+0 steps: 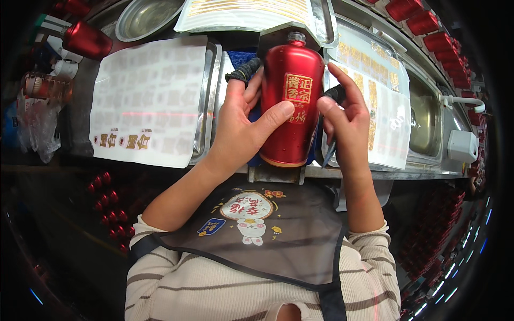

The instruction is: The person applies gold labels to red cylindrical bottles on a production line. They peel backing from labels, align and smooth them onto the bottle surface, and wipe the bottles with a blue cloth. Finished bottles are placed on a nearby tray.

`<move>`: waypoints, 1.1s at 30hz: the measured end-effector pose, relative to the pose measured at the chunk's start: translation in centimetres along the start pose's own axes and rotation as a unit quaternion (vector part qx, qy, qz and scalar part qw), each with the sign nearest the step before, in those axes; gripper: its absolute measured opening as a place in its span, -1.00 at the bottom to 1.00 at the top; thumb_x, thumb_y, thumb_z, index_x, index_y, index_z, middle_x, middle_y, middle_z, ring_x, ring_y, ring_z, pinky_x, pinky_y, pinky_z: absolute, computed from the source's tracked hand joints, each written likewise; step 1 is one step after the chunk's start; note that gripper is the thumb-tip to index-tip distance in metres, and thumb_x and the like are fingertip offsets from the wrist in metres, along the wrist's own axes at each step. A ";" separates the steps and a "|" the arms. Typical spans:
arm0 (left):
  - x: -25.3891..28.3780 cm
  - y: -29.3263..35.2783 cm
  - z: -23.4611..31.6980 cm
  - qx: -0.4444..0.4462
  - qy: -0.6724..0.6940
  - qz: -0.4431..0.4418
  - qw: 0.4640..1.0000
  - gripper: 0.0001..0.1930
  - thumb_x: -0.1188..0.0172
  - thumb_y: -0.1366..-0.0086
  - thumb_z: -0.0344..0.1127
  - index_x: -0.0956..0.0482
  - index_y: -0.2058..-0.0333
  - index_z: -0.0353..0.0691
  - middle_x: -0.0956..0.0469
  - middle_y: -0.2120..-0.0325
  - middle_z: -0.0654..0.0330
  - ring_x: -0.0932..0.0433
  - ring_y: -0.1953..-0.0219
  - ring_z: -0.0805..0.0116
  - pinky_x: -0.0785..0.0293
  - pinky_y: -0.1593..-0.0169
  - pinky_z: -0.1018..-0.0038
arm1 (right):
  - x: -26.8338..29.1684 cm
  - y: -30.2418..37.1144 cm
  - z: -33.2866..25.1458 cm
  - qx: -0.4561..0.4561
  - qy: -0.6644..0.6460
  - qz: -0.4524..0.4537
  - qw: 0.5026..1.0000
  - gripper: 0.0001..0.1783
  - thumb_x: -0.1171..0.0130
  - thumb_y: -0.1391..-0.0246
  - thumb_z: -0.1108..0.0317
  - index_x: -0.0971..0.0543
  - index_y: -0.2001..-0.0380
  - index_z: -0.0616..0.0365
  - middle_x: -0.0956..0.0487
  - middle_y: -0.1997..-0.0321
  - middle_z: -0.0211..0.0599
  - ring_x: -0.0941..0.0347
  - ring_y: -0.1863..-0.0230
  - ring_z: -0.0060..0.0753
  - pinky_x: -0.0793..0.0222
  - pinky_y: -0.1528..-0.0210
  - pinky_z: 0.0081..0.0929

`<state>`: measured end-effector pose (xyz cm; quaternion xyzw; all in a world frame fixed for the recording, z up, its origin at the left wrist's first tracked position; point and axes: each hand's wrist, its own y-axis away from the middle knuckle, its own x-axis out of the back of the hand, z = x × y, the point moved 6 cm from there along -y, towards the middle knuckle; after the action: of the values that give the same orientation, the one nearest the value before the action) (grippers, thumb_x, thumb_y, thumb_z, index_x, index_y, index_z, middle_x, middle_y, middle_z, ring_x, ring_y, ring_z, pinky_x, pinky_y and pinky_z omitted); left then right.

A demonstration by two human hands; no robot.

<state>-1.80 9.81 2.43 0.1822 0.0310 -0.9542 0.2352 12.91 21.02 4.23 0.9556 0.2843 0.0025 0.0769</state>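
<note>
A glossy red bottle point(289, 134) lies with its neck away from me on a stand with blue cloth point(242, 58). Gold lettering and a gold square emblem point(298, 88) mark its upper face. My left hand point(249, 115) grips the bottle's left side, thumb pressed on the front beside the lettering; a black wrap covers one finger. At the right side is my right hand point(345, 109), thumb near the emblem and index finger stretched along the bottle's shoulder. A thin dark pointed tool point(330, 152) sticks out below its curled fingers, which also have a black wrap.
White sheets with gold stickers lie on trays at left point(150, 101), at right point(383, 117) and at the back point(243, 13). A metal bowl point(147, 18) and another red bottle point(87, 40) stand at back left. A metal basin point(425, 120) and white jug point(462, 146) are at right.
</note>
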 end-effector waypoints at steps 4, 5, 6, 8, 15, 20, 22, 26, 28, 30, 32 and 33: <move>-0.2 0.7 0.2 -0.026 -0.034 -0.019 0.999 -0.50 -0.38 -0.26 -0.33 -0.14 0.19 -0.37 -0.22 -0.30 -0.34 -0.30 -0.32 0.17 -0.17 -0.38 0.27 | 5.8 -2.9 3.5 -0.090 -0.195 0.065 0.974 -0.59 -0.06 -0.29 0.20 -0.57 -0.07 0.21 -0.53 0.44 -0.39 -0.40 0.55 -0.67 -0.29 0.51 -0.69; -0.2 0.8 0.1 -0.026 -0.049 -0.021 0.998 -0.49 -0.38 -0.26 -0.33 -0.14 0.18 -0.37 -0.22 -0.30 -0.34 -0.30 -0.32 0.17 -0.17 -0.38 0.27 | 6.0 -3.1 3.5 -0.130 -0.224 0.068 0.963 -0.59 -0.02 -0.30 0.17 -0.58 -0.03 0.23 -0.52 0.43 -0.37 -0.43 0.53 -0.63 -0.31 0.49 -0.69; -0.1 0.8 -0.1 -0.027 -0.063 -0.024 0.997 -0.49 -0.38 -0.26 -0.33 -0.14 0.17 -0.38 -0.23 -0.29 -0.33 -0.30 -0.32 0.17 -0.17 -0.38 0.26 | 6.1 -3.1 3.5 -0.168 -0.253 0.071 0.950 -0.58 0.02 -0.32 0.15 -0.59 0.00 0.24 -0.51 0.41 -0.35 -0.45 0.50 -0.59 -0.34 0.47 -0.69; -0.2 0.9 -0.1 -0.023 -0.078 -0.026 0.996 -0.49 -0.38 -0.26 -0.34 -0.14 0.16 -0.38 -0.24 -0.29 -0.33 -0.30 -0.32 0.18 -0.17 -0.38 0.27 | 5.9 -3.0 2.6 -0.084 -0.205 0.044 0.974 -0.59 -0.13 -0.22 0.31 -0.48 -0.07 0.30 -0.53 0.32 -0.31 -0.52 0.38 -0.54 -0.47 0.34 -0.63; -0.6 0.9 -0.3 -0.007 -0.033 -0.014 0.999 -0.43 -0.39 -0.23 -0.41 -0.14 0.03 -0.43 -0.25 -0.28 -0.28 -0.31 -0.31 0.20 -0.20 -0.37 0.30 | -2.1 1.9 -7.3 0.353 0.269 -0.086 0.892 -0.64 -0.32 0.06 0.57 -0.52 0.13 0.21 -0.57 0.28 -0.22 -0.58 0.25 -0.24 -0.50 0.19 -0.40; -0.4 1.0 0.2 0.016 -0.032 -0.004 0.999 -0.51 -0.37 -0.24 -0.45 -0.14 0.12 -0.30 -0.23 -0.30 -0.25 -0.36 -0.27 0.17 -0.29 -0.32 0.29 | -3.8 -4.9 -9.2 0.517 0.302 -0.018 0.801 -0.80 -0.27 0.05 0.50 -0.51 0.31 0.08 -0.55 0.35 -0.14 -0.52 0.31 0.01 -0.45 0.30 -0.25; -0.6 1.1 -0.1 0.019 -0.018 -0.030 0.999 -0.56 -0.31 -0.28 -0.45 -0.13 0.13 -0.29 -0.15 -0.34 -0.28 -0.29 -0.33 0.13 -0.24 -0.35 0.26 | -3.1 -3.4 -9.5 0.596 0.351 -0.045 0.721 -0.73 -0.30 0.11 0.49 -0.55 0.27 0.08 -0.53 0.39 -0.17 -0.51 0.35 -0.02 -0.44 0.35 -0.29; 0.4 0.8 -1.1 0.012 0.079 -0.050 0.996 -0.68 -0.11 -0.39 -0.44 -0.12 0.07 -0.31 -0.08 -0.38 -0.27 -0.18 -0.40 0.13 -0.17 -0.38 0.25 | -2.0 7.0 -5.0 0.629 0.299 -0.202 0.689 -0.79 -0.36 0.20 0.49 -0.65 0.38 0.07 -0.41 0.47 -0.41 -0.41 0.43 -0.40 -0.53 0.37 -0.45; 0.2 1.0 -0.8 0.020 0.130 -0.051 0.990 -0.69 -0.05 -0.42 -0.44 -0.12 0.02 -0.33 -0.08 -0.39 -0.25 -0.20 -0.39 0.14 -0.18 -0.38 0.26 | -2.7 7.0 -4.9 0.521 0.326 -0.233 0.753 -0.75 -0.35 0.16 0.51 -0.63 0.31 0.09 -0.42 0.48 -0.38 -0.44 0.45 -0.35 -0.51 0.37 -0.44; 0.6 1.3 -0.7 0.025 0.076 -0.041 0.996 -0.64 0.03 -0.45 -0.40 -0.12 -0.12 -0.38 -0.13 -0.38 -0.17 -0.25 -0.35 0.22 -0.19 -0.37 0.31 | -4.0 2.1 -6.9 0.503 0.309 -0.133 0.796 -0.75 -0.33 0.11 0.51 -0.59 0.28 0.09 -0.46 0.47 -0.33 -0.46 0.46 -0.28 -0.48 0.37 -0.39; 0.4 1.2 -0.1 0.020 0.062 -0.040 0.997 -0.63 0.04 -0.47 -0.34 -0.13 -0.13 -0.39 -0.16 -0.37 -0.12 -0.27 -0.33 0.28 -0.17 -0.37 0.35 | -4.6 -2.2 -8.9 0.553 0.315 -0.046 0.770 -0.76 -0.31 0.03 0.51 -0.60 0.22 0.13 -0.52 0.45 -0.27 -0.49 0.44 -0.23 -0.42 0.36 -0.38; 0.3 1.3 0.1 0.030 0.052 -0.041 0.997 -0.61 0.05 -0.48 -0.33 -0.12 -0.15 -0.39 -0.16 -0.38 -0.12 -0.26 -0.33 0.29 -0.16 -0.38 0.35 | -5.3 -1.1 -10.2 0.589 0.411 -0.042 0.695 -0.70 -0.31 0.15 0.50 -0.61 0.24 0.11 -0.52 0.43 -0.29 -0.52 0.37 -0.23 -0.43 0.33 -0.37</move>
<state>-1.50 8.53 2.40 0.2370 0.0220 -0.9528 0.1885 7.33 20.55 14.37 0.6960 0.2709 0.2238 -0.6262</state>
